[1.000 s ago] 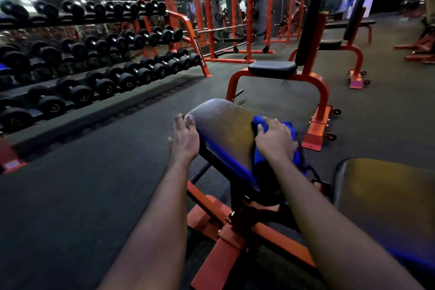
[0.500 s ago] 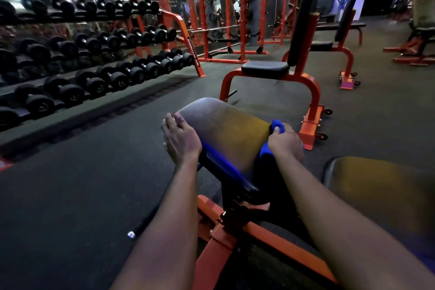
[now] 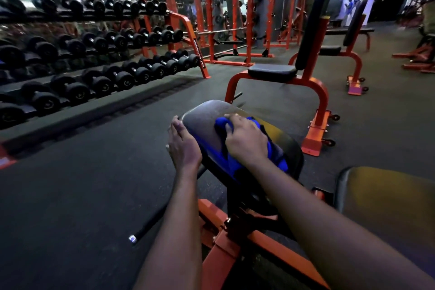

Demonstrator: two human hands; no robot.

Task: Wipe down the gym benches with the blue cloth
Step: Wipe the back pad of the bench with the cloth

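Observation:
A dark padded bench seat [image 3: 207,115] on an orange frame [image 3: 223,249] stands right in front of me. My right hand [image 3: 244,139] lies on top of the pad and grips the bunched blue cloth [image 3: 235,160], its fingers curled into the fabric. My left hand [image 3: 183,146] holds the pad's left edge, fingers wrapped over the rim. A second pad of this bench [image 3: 386,200] shows at the lower right.
A long dumbbell rack [image 3: 94,63] runs along the left. Another orange bench with an upright back [image 3: 306,54] stands just beyond, one more [image 3: 353,30] behind it. Orange power racks [image 3: 235,19] fill the back. A black bar [image 3: 150,223] lies on the rubber floor.
My right hand has swept the blue cloth from the pad's right side up onto its top and leftward. The left hand has stayed on the pad's left edge.

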